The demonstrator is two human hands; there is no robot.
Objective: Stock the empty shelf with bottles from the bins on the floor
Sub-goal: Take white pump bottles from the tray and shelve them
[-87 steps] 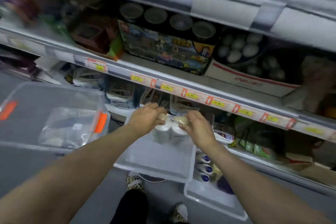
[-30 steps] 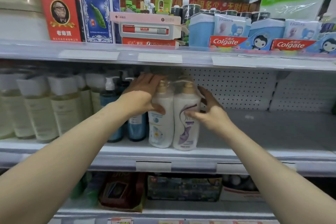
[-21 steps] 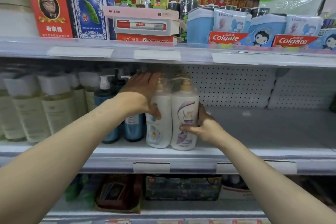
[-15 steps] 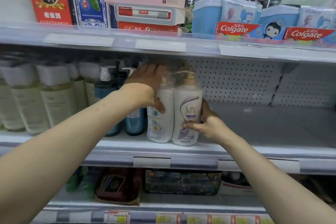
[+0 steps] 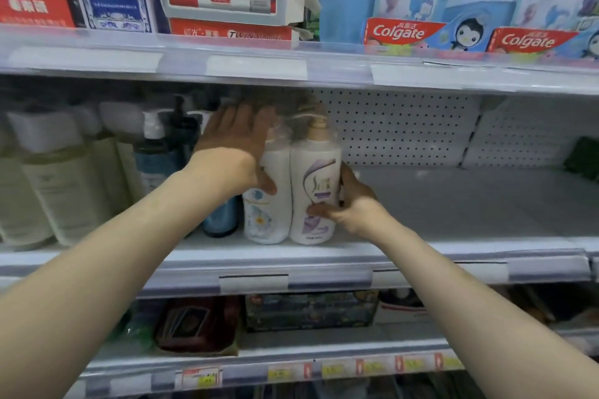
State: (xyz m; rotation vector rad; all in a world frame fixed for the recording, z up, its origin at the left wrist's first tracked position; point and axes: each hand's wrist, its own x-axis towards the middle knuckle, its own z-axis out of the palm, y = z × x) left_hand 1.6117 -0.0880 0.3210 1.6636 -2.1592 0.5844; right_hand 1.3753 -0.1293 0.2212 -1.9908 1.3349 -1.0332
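Note:
A wrapped twin pack of white pump bottles (image 5: 293,194) stands upright on the middle shelf (image 5: 453,204), beside blue bottles (image 5: 220,217). My left hand (image 5: 236,152) lies against the pack's left side with fingers straight and the thumb on its front. My right hand (image 5: 346,201) grips the right bottle low down, thumb across the label and fingers behind it. The bins on the floor are out of view.
To the right of the pack the shelf is bare, with a pegboard back (image 5: 405,126). Pale bottles (image 5: 58,185) fill the shelf's left part. Toothpaste boxes (image 5: 402,34) sit on the shelf above. Boxed goods (image 5: 311,311) lie on the shelf below.
The pack came up from a floor bin and now stands on the shelf. Over the last second my right hand slid lower on the right bottle; my left hand stayed on the left side.

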